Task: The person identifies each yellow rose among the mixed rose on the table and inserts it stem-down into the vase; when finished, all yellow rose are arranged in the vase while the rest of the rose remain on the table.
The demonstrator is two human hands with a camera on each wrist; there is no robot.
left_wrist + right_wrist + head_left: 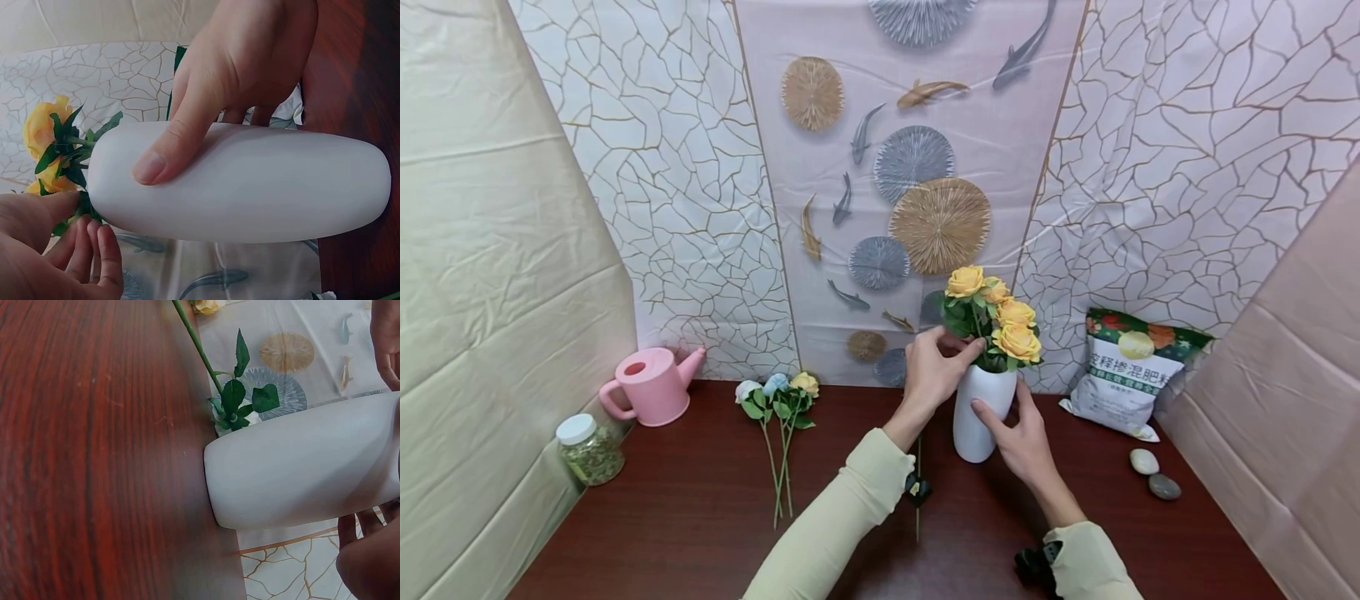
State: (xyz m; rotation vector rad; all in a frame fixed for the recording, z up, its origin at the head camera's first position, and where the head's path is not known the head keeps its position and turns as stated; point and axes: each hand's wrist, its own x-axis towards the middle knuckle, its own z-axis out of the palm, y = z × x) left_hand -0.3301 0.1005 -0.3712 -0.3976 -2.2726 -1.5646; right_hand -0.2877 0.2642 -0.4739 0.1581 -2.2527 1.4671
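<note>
A white vase stands upright on the dark red table, several yellow roses rising from its mouth. My right hand grips the vase from the right, its thumb across the front and its fingers behind, as the left wrist view shows. At the rim, my left hand pinches the green stem and leaves of a rose between thumb and fingers. Beside the vase's base lies another flower with green leaves. Its long stem runs out under my left forearm.
Three loose flowers lie to the left. Behind them are a pink watering can and a lidded jar. A fertilizer bag leans at the back right, with two stones in front of it. A patterned cloth backdrop borders the table.
</note>
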